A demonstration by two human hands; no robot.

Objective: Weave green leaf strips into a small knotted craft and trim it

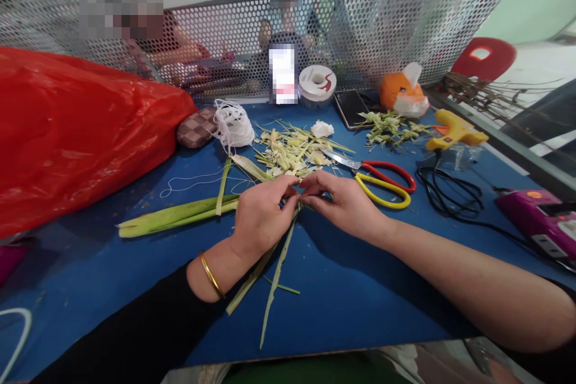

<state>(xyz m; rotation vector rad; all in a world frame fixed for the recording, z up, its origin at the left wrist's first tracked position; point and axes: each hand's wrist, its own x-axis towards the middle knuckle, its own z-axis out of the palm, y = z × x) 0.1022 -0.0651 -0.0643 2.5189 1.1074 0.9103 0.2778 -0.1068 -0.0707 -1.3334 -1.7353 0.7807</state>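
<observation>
My left hand and my right hand meet over the middle of the blue table, fingertips pinched close together. Between them is a thin green leaf strip, its long end hanging toward the table's front edge. The exact grip is partly hidden by my fingers. Under my left hand lie a second, paler strip and a bundle of wide green leaves that reaches out to the left. Scissors with one red and one yellow handle rest just beyond my right hand. A heap of leaf scraps spreads behind both hands.
White string lies tangled near a checkered pouch. A red plastic bag fills the left. Behind stand a ribbon spool and a lit phone. A yellow glue gun, its black cord, and a purple power strip are on the right.
</observation>
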